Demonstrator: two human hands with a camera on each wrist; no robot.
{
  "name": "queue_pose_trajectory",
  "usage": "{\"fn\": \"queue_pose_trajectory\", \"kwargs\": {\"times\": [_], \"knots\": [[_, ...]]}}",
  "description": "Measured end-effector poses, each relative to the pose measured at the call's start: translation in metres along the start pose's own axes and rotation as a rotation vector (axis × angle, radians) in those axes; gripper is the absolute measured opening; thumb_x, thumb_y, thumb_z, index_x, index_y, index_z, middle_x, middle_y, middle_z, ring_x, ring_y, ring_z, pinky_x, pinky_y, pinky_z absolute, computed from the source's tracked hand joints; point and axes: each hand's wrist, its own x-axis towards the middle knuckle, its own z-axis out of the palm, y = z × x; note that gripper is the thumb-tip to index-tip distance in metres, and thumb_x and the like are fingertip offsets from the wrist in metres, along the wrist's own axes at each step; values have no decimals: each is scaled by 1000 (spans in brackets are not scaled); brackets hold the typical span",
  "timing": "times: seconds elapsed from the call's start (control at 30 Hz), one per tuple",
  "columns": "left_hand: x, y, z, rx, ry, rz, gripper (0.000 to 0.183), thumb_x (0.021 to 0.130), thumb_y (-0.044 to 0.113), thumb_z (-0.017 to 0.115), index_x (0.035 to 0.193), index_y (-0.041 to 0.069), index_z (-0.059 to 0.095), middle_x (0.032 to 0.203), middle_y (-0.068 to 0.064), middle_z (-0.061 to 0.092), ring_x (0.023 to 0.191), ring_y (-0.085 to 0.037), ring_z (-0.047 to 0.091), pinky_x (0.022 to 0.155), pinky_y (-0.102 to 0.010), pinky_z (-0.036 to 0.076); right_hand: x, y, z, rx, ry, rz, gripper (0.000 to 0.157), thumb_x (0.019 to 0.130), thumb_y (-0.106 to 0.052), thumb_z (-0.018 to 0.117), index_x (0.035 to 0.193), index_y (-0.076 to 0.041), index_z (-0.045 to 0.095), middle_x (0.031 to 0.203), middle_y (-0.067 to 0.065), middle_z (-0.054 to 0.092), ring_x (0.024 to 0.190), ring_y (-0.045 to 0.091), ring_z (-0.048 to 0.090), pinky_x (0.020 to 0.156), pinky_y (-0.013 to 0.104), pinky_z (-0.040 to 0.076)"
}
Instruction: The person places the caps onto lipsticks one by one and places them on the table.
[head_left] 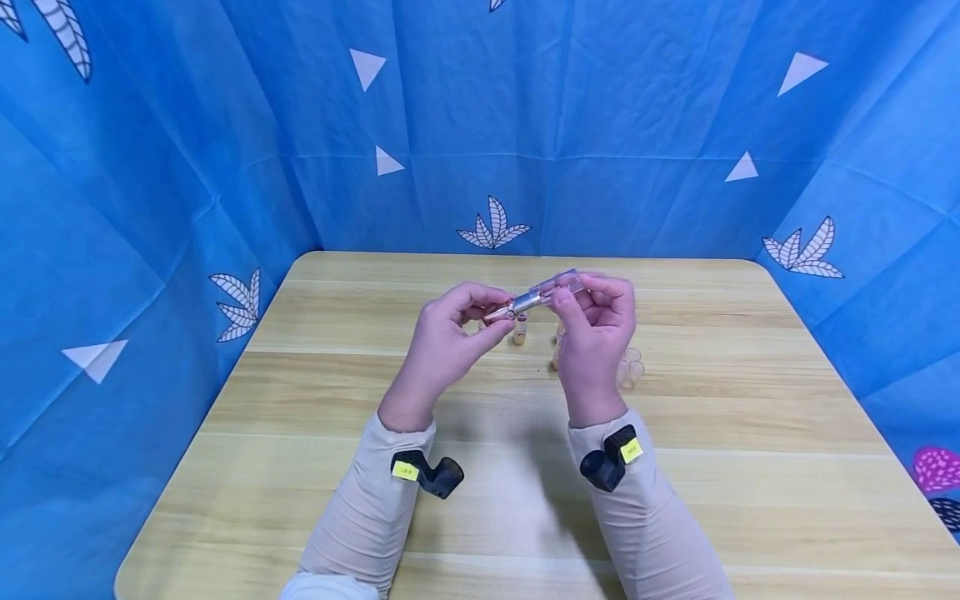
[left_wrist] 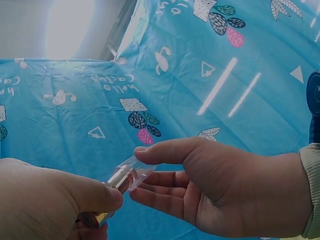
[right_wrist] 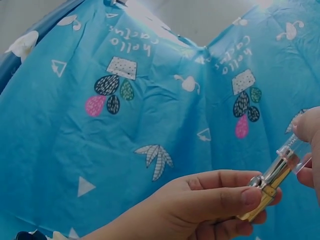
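Note:
Above the table, my left hand pinches the gold lower end of a slim lipstick between thumb and fingers. Its middle part is shiny silver, and it slants up to the right in the head view. Over its upper end sits a clear cap, which my right hand pinches between thumb and fingers. In the left wrist view, the clear cap lies between the right thumb and fingertips, while the left thumb covers part of the gold end.
Beyond the hands, a similar small tube stands on the wooden table. Another one is mostly hidden by the right hand. Several clear round pieces sit together right of that wrist. Blue patterned cloth encloses the table.

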Motion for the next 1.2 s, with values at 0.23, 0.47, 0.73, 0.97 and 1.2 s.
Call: {"fn": "queue_pose_trajectory", "kwargs": {"times": [0.23, 0.47, 0.73, 0.97, 1.2], "knots": [[-1, 2, 0, -6, -8, -18, 26, 77, 24, 68, 101, 20, 62, 94, 10, 62, 79, -7, 59, 65, -25, 52, -4, 3, 1, -86, -30, -12, 25, 75, 9, 62, 96, 6, 48, 89, 27, 56, 74, 29, 60, 68, 35, 52], [-1, 2, 0, -6, -5, -43, 27, 76, 26, 68, 102, 22, 62, 95, 9, 62, 80, -7, 60, 65, -25, 52, -6, 5, 1, -112, -66, -19, 26, 76, 8, 63, 96, 7, 48, 92, 27, 55, 76, 30, 59, 66, 33, 52], [-1, 18, -1, -38, 2, -95, 24, 75, 14, 69, 97, 13, 60, 100, 5, 62, 83, -9, 60, 70, -26, 51, -8, 5, 3, -141, -84, 8, 27, 76, 8, 63, 98, 6, 47, 94, 26, 54, 81, 33, 59, 68, 34, 52], [0, 32, -3, -53, 1, -111, 23, 75, 8, 69, 95, 5, 57, 101, -1, 64, 83, -12, 61, 70, -31, 52, -9, 4, 3, -160, -88, 14, 27, 76, 8, 63, 98, 6, 47, 95, 26, 54, 81, 32, 59, 66, 33, 52], [1, 31, -4, -61, -2, -104, 23, 75, 7, 69, 95, 5, 58, 100, -2, 64, 81, -13, 61, 69, -32, 52, -8, 5, 4, -147, -85, 10, 27, 76, 8, 63, 98, 6, 47, 95, 26, 53, 81, 32, 59, 66, 33, 52]]}}
